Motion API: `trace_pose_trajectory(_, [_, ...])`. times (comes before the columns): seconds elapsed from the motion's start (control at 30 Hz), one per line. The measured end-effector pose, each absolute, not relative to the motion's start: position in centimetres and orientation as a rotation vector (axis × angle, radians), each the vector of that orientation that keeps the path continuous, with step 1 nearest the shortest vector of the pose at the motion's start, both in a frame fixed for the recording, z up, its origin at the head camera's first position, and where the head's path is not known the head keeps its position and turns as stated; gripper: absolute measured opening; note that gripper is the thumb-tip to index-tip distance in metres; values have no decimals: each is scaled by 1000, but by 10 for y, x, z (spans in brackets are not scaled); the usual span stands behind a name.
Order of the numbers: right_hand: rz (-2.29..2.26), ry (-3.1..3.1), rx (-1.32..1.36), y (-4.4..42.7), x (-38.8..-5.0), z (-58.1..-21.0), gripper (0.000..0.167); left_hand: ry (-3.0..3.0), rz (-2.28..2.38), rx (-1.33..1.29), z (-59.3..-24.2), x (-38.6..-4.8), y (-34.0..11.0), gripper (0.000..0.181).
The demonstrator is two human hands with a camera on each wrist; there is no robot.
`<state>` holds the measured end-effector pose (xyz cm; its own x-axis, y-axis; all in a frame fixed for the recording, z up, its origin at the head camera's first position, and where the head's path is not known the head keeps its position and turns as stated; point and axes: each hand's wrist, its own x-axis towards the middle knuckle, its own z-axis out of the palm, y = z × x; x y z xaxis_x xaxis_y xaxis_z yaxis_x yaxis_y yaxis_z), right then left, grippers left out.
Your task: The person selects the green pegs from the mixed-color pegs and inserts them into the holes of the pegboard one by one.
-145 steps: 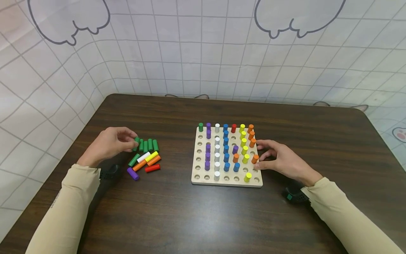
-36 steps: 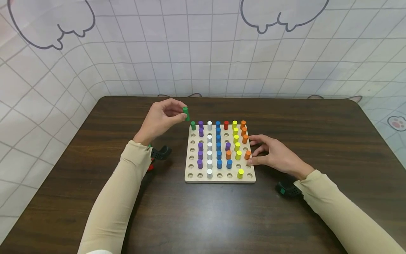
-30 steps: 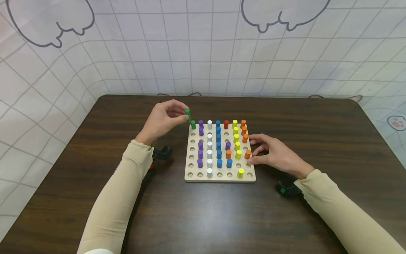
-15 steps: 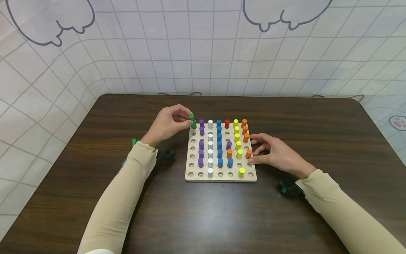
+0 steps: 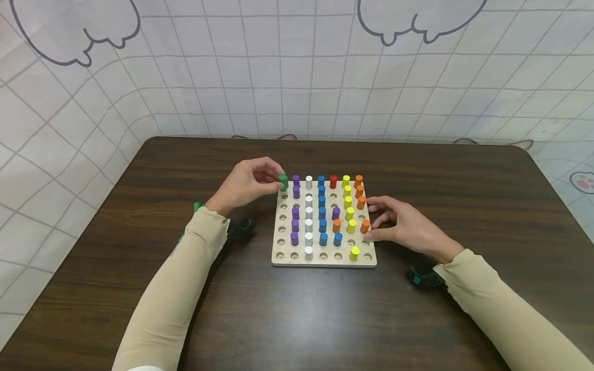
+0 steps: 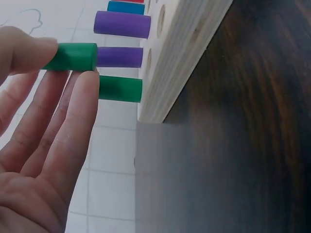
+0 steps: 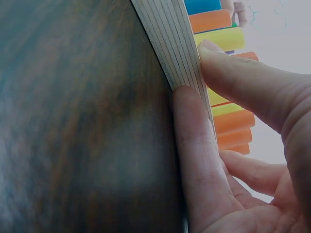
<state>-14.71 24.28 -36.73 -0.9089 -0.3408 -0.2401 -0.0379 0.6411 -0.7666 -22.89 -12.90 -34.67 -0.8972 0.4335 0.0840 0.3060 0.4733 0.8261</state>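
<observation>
The left hand [image 5: 248, 183] pinches a green peg [image 6: 77, 57] over the board's [image 5: 287, 248] far left corner, close to a standing green peg [image 6: 121, 89]. It's hard to tell if they touch. The right hand [image 5: 403, 226] grips the board's right side. It should hold the board steady while the pinched peg goes straight down over a free hole [image 5: 284, 196].

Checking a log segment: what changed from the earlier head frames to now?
Left hand took a green peg from the loose pegs, carried it right and lowered it toward the far-left corner of the board; peg still gripped. Right hand stayed at the board's right edge; seated pegs look unchanged.
</observation>
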Motion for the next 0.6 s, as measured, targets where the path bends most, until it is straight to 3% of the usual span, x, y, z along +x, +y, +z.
trace_pose_trajectory(0.6, [-1155, 2496, -301, 243, -147, -371, 89, 2549, 1256, 614, -353, -230, -129, 19])
